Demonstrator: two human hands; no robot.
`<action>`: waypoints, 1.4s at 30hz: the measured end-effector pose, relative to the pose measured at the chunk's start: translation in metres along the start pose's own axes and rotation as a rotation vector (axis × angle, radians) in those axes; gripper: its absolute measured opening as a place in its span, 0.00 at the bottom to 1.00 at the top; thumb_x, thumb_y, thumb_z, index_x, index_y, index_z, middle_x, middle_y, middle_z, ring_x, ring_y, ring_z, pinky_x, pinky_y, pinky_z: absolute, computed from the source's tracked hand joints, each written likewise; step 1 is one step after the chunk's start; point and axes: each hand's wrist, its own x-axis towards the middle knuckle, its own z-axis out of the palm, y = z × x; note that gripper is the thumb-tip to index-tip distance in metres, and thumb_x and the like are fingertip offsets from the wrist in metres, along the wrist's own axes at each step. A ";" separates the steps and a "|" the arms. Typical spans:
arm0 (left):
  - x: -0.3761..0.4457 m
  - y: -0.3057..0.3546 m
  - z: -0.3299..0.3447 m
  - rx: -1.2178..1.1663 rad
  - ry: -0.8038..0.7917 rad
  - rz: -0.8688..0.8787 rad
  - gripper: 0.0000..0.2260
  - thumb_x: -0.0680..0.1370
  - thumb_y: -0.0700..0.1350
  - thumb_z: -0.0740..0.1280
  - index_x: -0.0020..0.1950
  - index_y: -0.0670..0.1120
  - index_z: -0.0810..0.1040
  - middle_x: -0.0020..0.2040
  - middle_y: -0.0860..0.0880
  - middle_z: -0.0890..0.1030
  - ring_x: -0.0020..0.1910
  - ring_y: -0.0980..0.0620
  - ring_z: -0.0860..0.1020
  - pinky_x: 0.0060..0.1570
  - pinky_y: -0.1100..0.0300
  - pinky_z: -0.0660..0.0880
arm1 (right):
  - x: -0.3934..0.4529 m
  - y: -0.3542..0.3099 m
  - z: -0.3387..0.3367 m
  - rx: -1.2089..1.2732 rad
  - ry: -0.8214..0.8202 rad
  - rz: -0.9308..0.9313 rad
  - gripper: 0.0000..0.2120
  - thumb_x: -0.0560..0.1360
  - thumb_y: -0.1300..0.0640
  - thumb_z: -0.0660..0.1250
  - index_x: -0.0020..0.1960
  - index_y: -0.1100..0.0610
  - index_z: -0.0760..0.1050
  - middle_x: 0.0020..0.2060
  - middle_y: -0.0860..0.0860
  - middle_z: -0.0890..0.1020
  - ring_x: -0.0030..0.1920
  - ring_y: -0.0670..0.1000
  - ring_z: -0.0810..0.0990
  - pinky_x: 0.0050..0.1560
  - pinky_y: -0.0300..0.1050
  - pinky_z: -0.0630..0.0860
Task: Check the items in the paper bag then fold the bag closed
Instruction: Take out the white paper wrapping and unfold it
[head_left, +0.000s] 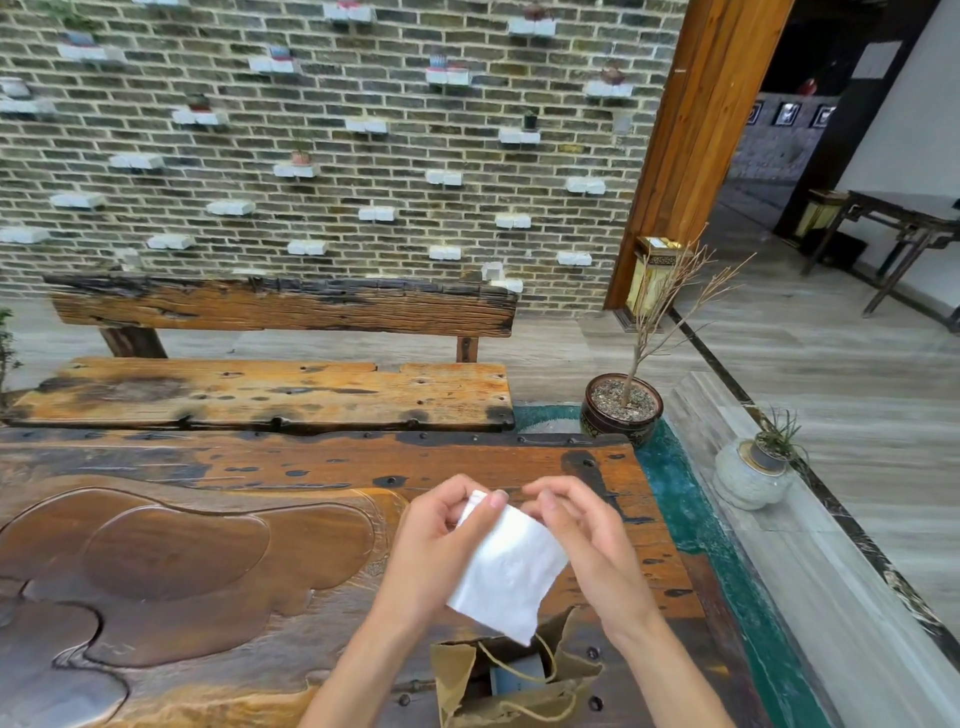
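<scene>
A brown paper bag with twine handles stands open at the near edge of the wooden table. Inside it a grey-blue item shows. Above the bag I hold up a white cloth pouch. My left hand pinches its top left corner between thumb and fingers. My right hand is at the pouch's top right edge, fingers curled on it. The pouch's lower corner hangs just over the bag's mouth.
The table has a carved tray-like hollow on the left. A wooden bench stands beyond the table. A potted bare tree and a small pale pot sit to the right, by a green strip and stone ledge.
</scene>
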 end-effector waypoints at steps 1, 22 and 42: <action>0.001 0.003 -0.002 0.018 -0.060 -0.022 0.17 0.73 0.58 0.71 0.39 0.43 0.78 0.32 0.47 0.77 0.33 0.49 0.74 0.36 0.53 0.68 | 0.001 -0.002 -0.004 -0.026 -0.074 0.001 0.16 0.74 0.39 0.67 0.54 0.50 0.79 0.43 0.54 0.87 0.44 0.53 0.85 0.42 0.40 0.76; -0.015 0.016 0.021 -0.359 0.170 -0.149 0.10 0.77 0.52 0.69 0.53 0.48 0.83 0.50 0.43 0.87 0.45 0.46 0.83 0.46 0.45 0.78 | -0.014 -0.003 0.009 0.016 0.181 -0.074 0.15 0.75 0.36 0.62 0.48 0.46 0.78 0.38 0.62 0.82 0.40 0.68 0.79 0.33 0.56 0.72; -0.012 -0.016 0.030 0.072 0.466 0.114 0.23 0.74 0.64 0.62 0.37 0.44 0.76 0.30 0.45 0.76 0.27 0.60 0.69 0.26 0.64 0.65 | -0.003 -0.005 0.037 -0.052 0.416 -0.085 0.21 0.76 0.39 0.64 0.41 0.56 0.78 0.32 0.62 0.82 0.36 0.67 0.80 0.30 0.62 0.74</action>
